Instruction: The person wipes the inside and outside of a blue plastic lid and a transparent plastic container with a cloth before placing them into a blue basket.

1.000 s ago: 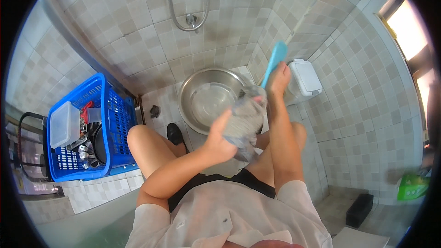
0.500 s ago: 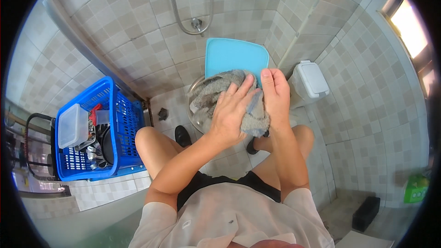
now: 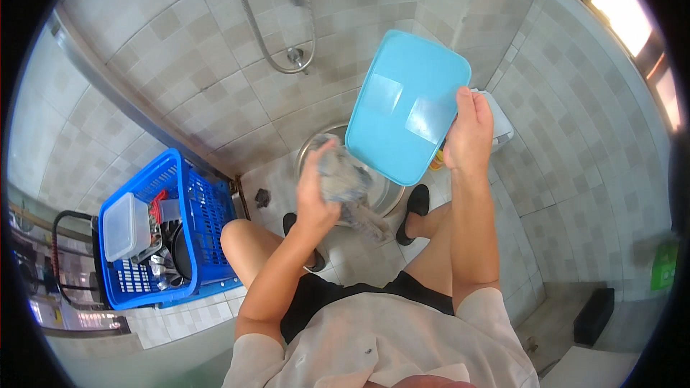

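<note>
While the left grip [image 3: 316, 196] clutches rumpled cloth [image 3: 346, 176], the right [image 3: 471, 133] pinches a rectangular lid [image 3: 401, 133].

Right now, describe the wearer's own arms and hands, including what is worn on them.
The left sleeve and right sleeve are short and pale beige, in the same light fabric as the shirt. Below them, both arms are bare. The left hand and right hand wear no gloves, and no watch or bracelet shows on either side.
</note>
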Action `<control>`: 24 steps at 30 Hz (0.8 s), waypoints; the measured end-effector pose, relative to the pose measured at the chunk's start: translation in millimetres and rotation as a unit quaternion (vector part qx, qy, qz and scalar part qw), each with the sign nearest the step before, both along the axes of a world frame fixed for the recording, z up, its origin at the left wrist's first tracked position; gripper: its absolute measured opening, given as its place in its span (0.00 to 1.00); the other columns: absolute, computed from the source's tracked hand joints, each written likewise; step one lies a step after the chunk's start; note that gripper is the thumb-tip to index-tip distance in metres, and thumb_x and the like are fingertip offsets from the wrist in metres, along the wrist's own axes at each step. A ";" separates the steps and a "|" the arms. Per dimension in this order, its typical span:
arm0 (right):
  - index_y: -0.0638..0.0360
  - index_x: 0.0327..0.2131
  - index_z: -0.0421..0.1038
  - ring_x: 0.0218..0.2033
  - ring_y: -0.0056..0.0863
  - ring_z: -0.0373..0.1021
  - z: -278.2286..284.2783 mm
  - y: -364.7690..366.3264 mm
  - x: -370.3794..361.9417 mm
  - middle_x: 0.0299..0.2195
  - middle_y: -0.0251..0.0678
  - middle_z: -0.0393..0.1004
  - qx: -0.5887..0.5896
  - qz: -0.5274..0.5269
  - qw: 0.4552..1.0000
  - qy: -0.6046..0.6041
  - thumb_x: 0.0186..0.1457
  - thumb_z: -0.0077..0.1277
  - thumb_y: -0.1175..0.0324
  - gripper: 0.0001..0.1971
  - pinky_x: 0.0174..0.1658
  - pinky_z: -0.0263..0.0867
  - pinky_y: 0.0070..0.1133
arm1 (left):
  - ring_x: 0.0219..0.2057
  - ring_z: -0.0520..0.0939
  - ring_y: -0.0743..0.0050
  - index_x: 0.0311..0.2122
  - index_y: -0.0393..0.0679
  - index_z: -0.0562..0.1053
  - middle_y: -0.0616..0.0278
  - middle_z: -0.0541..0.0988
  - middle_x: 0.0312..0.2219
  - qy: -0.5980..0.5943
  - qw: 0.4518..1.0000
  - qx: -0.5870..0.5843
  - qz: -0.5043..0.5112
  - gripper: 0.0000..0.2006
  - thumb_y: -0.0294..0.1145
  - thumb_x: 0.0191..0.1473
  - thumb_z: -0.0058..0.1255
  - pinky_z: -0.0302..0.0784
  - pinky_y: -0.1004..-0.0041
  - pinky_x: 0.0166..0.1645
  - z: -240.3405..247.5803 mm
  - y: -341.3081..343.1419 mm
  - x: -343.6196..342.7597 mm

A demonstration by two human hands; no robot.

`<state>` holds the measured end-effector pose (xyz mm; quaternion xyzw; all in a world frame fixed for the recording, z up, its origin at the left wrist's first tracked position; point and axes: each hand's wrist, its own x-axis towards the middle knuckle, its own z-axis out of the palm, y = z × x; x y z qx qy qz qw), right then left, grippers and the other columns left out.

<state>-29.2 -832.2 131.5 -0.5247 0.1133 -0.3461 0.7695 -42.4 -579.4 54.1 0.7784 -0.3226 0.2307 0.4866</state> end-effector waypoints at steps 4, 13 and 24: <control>0.65 0.34 0.68 0.29 0.16 0.65 4.6 -5.4 -7.1 0.29 0.30 0.70 0.057 0.030 0.998 -0.011 0.66 0.47 0.65 0.12 0.32 0.65 0.18 | 0.52 0.75 0.67 0.52 0.33 0.69 0.52 0.77 0.50 0.190 0.938 -0.286 -0.044 0.16 0.25 0.61 0.37 0.70 0.68 0.56 5.7 12.8 17.1; 0.62 0.37 0.70 0.31 0.20 0.71 5.8 17.3 -21.2 0.33 0.30 0.73 0.089 0.134 0.986 0.043 0.64 0.50 0.65 0.09 0.33 0.71 0.22 | 0.45 0.79 0.65 0.53 0.40 0.70 0.60 0.78 0.44 0.443 0.799 -0.393 -0.101 0.17 0.32 0.61 0.45 0.75 0.66 0.48 4.5 13.3 10.9; 0.61 0.36 0.70 0.30 0.27 0.73 -40.1 9.4 -11.5 0.32 0.35 0.73 -0.114 0.076 0.979 0.151 0.61 0.52 0.62 0.11 0.29 0.74 0.27 | 0.35 0.79 0.76 0.46 0.38 0.74 0.65 0.79 0.36 0.464 0.824 -0.286 -0.154 0.15 0.31 0.54 0.54 0.76 0.73 0.39 -13.3 27.4 18.9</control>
